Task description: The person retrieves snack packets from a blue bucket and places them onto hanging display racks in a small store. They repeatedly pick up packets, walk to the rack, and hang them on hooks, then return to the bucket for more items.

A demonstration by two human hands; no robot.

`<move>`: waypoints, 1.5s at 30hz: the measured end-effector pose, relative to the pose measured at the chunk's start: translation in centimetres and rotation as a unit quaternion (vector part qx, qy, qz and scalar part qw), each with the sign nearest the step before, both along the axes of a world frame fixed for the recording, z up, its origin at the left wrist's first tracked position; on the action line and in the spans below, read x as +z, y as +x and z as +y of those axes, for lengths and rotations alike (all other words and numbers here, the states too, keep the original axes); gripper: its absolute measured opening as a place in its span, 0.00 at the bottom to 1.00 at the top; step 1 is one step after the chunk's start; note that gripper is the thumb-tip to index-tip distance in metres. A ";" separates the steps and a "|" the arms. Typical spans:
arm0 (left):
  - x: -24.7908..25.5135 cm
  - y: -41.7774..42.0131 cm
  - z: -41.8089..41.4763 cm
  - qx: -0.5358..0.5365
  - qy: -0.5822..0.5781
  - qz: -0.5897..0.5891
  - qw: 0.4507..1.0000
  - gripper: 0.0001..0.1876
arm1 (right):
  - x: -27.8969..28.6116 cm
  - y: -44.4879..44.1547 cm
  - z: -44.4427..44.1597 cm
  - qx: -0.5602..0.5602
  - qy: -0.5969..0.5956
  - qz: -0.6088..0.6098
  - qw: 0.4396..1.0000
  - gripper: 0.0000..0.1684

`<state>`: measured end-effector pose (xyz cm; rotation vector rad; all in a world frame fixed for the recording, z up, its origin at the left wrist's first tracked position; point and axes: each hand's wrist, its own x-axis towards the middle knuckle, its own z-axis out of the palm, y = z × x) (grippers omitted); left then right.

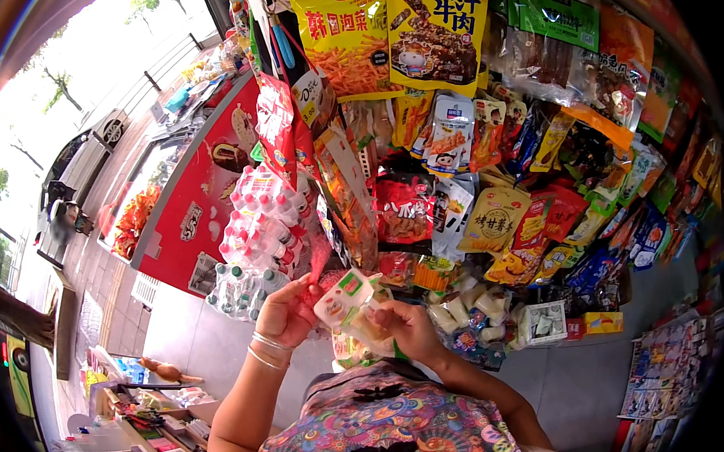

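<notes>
My left hand (287,311) pinches the gathered top of a red mesh net bag (320,258) in front of my body. In my right hand (407,330) is a clear plastic snack packet (345,296) with a printed label, the thumb pressed on its near side. The packet overlaps the net, and I cannot tell whether it is inside or in front of it. Another printed packet (346,350) shows just below, close to my patterned garment (380,424). The lower part of the net is mostly hidden behind my hands and the packet.
Hanging snack bags (439,32) and smaller packets (495,218) crowd the rack ahead and right. Shrink-wrapped bottles (257,238) stand left beside a red chest freezer (208,154). A white box (543,322) sits right. An orange-brown cat (167,369) lies near the left shelves (154,434).
</notes>
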<state>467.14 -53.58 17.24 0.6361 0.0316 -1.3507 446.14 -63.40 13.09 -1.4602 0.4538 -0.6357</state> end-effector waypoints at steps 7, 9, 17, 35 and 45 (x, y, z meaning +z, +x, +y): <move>1.2 -1.8 -0.4 0.011 0.049 -0.122 0.991 0.07 | 0.2 0.8 -5.3 -0.171 -0.044 -0.039 0.983 0.14; 3.2 -3.2 -0.6 -0.015 0.059 -0.197 0.979 0.12 | 2.3 1.6 -5.3 -0.126 -0.026 -0.082 0.988 0.14; 3.1 -3.8 -0.7 -0.024 0.136 -0.428 0.893 0.08 | 1.9 3.9 -2.7 0.005 0.046 -0.093 0.995 0.19; 2.0 -5.2 -0.9 -0.073 0.189 -0.456 0.867 0.09 | 8.9 10.7 -21.0 -0.170 -0.348 -0.106 0.916 0.10; 1.5 -3.0 0.8 -0.040 0.229 -0.384 0.893 0.07 | 17.0 15.9 -23.4 -0.182 -0.502 -0.078 0.842 0.09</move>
